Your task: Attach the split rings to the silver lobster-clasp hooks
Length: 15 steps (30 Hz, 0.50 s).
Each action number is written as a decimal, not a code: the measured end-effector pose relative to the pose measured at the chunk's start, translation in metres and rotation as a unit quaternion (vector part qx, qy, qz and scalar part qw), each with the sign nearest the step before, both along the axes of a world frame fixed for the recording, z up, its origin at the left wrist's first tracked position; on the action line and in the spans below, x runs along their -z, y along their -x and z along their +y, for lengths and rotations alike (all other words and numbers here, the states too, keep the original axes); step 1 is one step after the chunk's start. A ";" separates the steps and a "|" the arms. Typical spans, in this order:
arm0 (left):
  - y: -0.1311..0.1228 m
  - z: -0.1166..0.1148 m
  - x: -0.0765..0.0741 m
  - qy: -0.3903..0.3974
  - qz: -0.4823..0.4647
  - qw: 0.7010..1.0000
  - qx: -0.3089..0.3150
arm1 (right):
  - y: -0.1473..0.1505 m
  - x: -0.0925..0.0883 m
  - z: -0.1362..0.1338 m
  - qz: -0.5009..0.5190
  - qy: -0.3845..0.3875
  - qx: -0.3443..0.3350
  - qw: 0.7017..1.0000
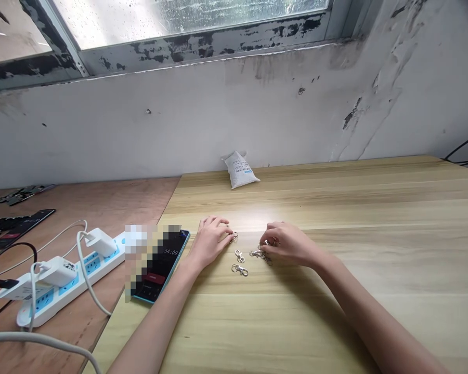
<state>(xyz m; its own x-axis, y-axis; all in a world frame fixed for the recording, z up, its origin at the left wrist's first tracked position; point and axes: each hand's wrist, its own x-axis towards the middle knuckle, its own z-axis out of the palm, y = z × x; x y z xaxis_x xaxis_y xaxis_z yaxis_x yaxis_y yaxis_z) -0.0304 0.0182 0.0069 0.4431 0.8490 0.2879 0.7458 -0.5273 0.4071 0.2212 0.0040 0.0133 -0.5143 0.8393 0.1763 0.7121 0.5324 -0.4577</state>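
Small silver metal clasps lie on a light wooden table (pixel 335 249). My left hand (pixel 210 240) rests palm down, its fingertips curled onto one clasp (pixel 234 237). My right hand (pixel 286 241) is curled over a small cluster of clasps (pixel 259 253), fingers pinched on them. Two more clasps, one (pixel 239 255) and another (pixel 239 269), lie loose between my hands, a little nearer to me.
A phone (pixel 159 265) with a lit timer lies left of my left hand. A white power strip (pixel 62 283) with chargers and cables sits on the darker board further left. A small white sachet (pixel 239 170) leans by the wall.
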 end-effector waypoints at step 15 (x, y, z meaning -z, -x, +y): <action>-0.009 -0.001 0.004 -0.033 -0.006 0.999 0.007 | 0.006 0.002 -0.003 -0.057 -0.044 -0.002 0.997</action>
<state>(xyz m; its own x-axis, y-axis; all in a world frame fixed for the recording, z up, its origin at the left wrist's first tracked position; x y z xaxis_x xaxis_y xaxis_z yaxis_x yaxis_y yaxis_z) -0.0218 0.0172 0.0032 0.4507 0.8220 0.3481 0.7338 -0.5632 0.3799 0.2153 0.0005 0.0116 -0.5384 0.8212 0.1890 0.7546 0.5696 -0.3256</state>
